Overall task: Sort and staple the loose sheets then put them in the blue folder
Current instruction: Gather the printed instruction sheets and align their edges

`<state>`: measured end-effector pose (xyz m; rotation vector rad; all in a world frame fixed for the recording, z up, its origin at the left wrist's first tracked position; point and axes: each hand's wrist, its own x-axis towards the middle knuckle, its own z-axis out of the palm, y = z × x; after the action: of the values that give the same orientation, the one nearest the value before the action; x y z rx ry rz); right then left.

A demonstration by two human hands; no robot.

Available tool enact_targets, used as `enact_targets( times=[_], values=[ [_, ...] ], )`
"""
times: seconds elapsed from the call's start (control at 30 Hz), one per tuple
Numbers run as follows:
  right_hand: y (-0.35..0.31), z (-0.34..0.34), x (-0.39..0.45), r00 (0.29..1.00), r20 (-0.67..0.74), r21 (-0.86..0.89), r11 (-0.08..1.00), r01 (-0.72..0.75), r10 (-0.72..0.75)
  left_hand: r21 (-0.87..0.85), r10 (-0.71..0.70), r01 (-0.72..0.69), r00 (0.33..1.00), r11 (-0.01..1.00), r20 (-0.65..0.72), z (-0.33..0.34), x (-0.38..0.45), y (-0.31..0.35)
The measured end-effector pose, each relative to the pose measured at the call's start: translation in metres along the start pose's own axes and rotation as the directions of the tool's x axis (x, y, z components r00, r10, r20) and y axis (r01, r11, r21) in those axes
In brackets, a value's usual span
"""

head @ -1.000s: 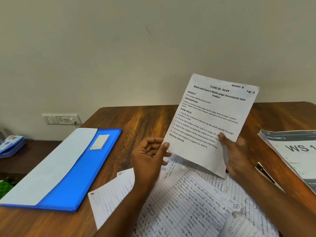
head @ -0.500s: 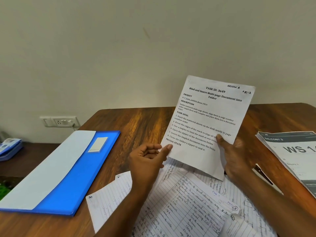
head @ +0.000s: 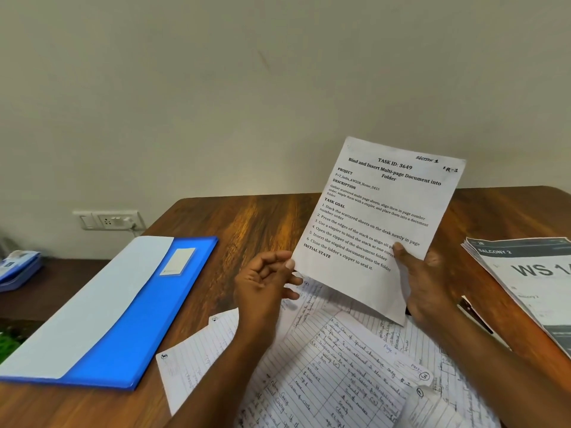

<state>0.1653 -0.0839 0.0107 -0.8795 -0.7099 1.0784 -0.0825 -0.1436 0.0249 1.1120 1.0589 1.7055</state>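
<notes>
A person sits at a wooden table [head: 247,223] and holds a printed instruction sheet [head: 380,223] upright in front of a plain wall. The right hand [head: 423,282] grips the sheet near its lower right edge, thumb pressed on the front and the other fingers hidden behind the paper. The left hand [head: 265,279] hovers at the sheet's lower left edge with fingers loosely curled, a fingertip just touching the paper. Below the hands, several handwritten lined sheets [head: 340,375] lie scattered and overlapping on the table, some with circled page numbers in their corners. The blue folder [head: 139,319] lies flat to the left, well apart from the sheets, with a pale flap across it. A stack of grey printed booklets [head: 531,282] sits at the right edge. A dark object [head: 472,313], possibly the stapler, peeks from behind the right wrist; too little shows to tell. The likely risks: overlapping pages get stacked out of number order, or the one-handed hold lets the upright sheet bend and slip.
</notes>
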Motion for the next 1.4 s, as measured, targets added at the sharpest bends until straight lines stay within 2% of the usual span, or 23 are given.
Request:
enact_targets(
  times=[0.13,0.27,0.43,0.57,0.73,0.97,1.07,1.17,1.27,1.4],
  values=[
    [-0.001,0.0,-0.001,1.0,0.007,-0.007,1.0,-0.007,0.007,-0.077,-0.031,0.035,0.998,0.996,0.047,0.002,0.001,0.003],
    [-0.002,0.0,-0.002,1.0,0.019,-0.011,1.0,-0.008,0.008,-0.154,-0.154,0.166,0.984,0.974,0.09,0.003,0.003,0.004],
    [-0.002,-0.006,0.005,0.999,0.033,0.0,1.0,0.005,-0.005,-0.175,-0.384,0.428,0.892,0.886,0.239,-0.005,0.007,0.006],
    [-0.004,-0.007,0.009,0.998,0.062,0.029,0.999,-0.015,0.013,-0.157,-0.427,0.486,0.853,0.86,0.299,-0.01,0.01,0.011],
    [-0.007,-0.008,0.007,0.984,0.124,0.045,0.99,-0.133,0.127,-0.202,-0.364,0.447,0.865,0.872,0.345,-0.007,0.006,0.016],
    [-0.001,-0.003,0.001,0.922,0.23,0.067,0.94,-0.334,0.311,-0.328,-0.23,0.339,0.916,0.882,0.328,-0.002,-0.001,0.015],
    [0.0,-0.001,-0.002,0.899,0.268,0.072,0.923,-0.378,0.347,-0.357,-0.189,0.296,0.933,0.886,0.305,-0.001,-0.003,0.014],
    [0.001,0.0,-0.001,0.923,0.236,0.1,0.937,-0.335,0.305,-0.314,-0.175,0.253,0.951,0.915,0.257,-0.003,0.0,0.014],
    [-0.001,0.0,-0.001,0.972,0.152,0.089,0.977,-0.193,0.178,-0.239,-0.193,0.25,0.952,0.938,0.236,-0.012,0.007,0.013],
    [-0.005,0.007,-0.012,0.988,0.146,-0.012,0.998,-0.055,0.056,-0.194,-0.301,0.354,0.919,0.915,0.255,-0.015,0.007,0.012]
  ],
)
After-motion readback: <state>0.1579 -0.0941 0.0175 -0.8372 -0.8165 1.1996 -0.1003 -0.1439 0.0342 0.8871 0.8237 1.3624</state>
